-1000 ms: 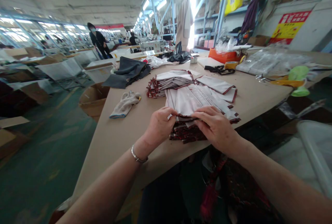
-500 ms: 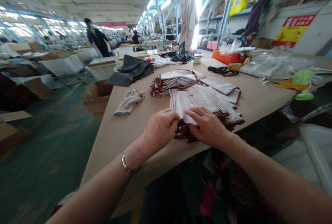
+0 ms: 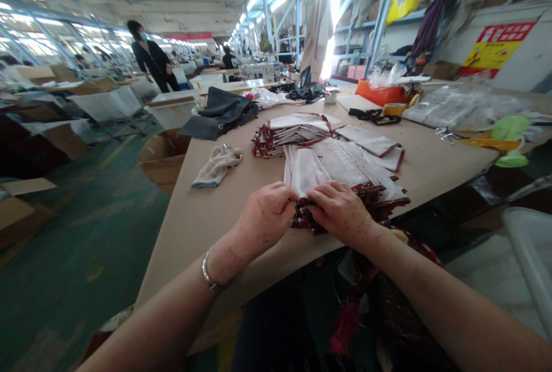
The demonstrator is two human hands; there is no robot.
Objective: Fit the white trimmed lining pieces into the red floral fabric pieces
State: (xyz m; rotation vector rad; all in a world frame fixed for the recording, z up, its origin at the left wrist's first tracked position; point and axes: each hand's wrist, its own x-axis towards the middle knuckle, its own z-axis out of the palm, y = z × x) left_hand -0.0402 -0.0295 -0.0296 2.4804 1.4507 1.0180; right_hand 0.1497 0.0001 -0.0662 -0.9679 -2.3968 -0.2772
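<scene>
In front of me lies a stack of white fabric pieces (image 3: 336, 165) with dark red patterned edges. My left hand (image 3: 271, 214), with a silver bracelet on the wrist, pinches the near left corner of the top piece. On the near edge of that same piece, my right hand (image 3: 340, 211) has its thumb and fingers closed, close beside the left. The fingertips hide the exact spot they grip. Just behind sits a second folded pile (image 3: 297, 125) of the same fabric, and another white piece (image 3: 371, 142) lies to its right.
A light work glove (image 3: 218, 166) lies on the brown-covered table (image 3: 207, 228). Dark grey cloth (image 3: 222, 113) is at the far left edge, above a cardboard box (image 3: 161, 156). Right of the piles are an orange container (image 3: 383, 93) and clear plastic bags (image 3: 461, 104). A person (image 3: 150, 58) stands beyond.
My right hand's fingers have drawn closer together on the fabric edge, while the left keeps its pinch. The person in the background has shifted slightly left, and my view has tilted a little.
</scene>
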